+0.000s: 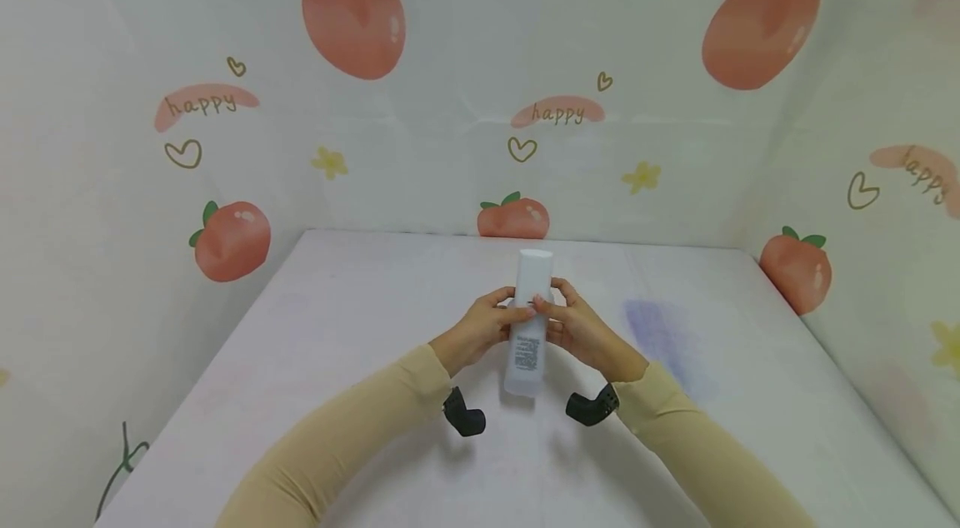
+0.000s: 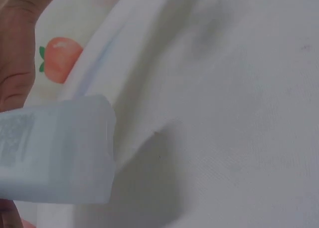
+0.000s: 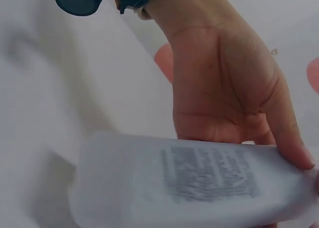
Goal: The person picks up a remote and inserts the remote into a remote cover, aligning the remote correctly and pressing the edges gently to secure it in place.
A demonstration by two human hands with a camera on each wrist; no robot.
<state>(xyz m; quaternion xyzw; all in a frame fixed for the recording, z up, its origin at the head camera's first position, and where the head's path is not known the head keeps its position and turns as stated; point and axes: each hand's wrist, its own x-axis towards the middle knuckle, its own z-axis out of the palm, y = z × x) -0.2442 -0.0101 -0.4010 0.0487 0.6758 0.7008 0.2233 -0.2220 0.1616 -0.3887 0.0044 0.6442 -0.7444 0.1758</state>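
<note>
A white bottle (image 1: 527, 353) with a block of small grey print is held between both hands over the middle of the table. My left hand (image 1: 480, 330) grips it from the left, thumb across its front. From the other side my right hand (image 1: 588, 334) grips it too, its thumb tip close to the left one. In the left wrist view the plain lower end of the bottle (image 2: 75, 150) points out over the table, above a shadow. The printed block on the bottle (image 3: 149, 183) faces the camera in the right wrist view, with the right palm behind it.
The white table (image 1: 375, 286) carries a faint purple patch (image 1: 660, 336) on the right. White curtains (image 1: 450, 28) printed with peaches stand around its back and sides. A black camera mount hangs under each wrist. A green line pattern (image 1: 123, 461) shows at the lower left.
</note>
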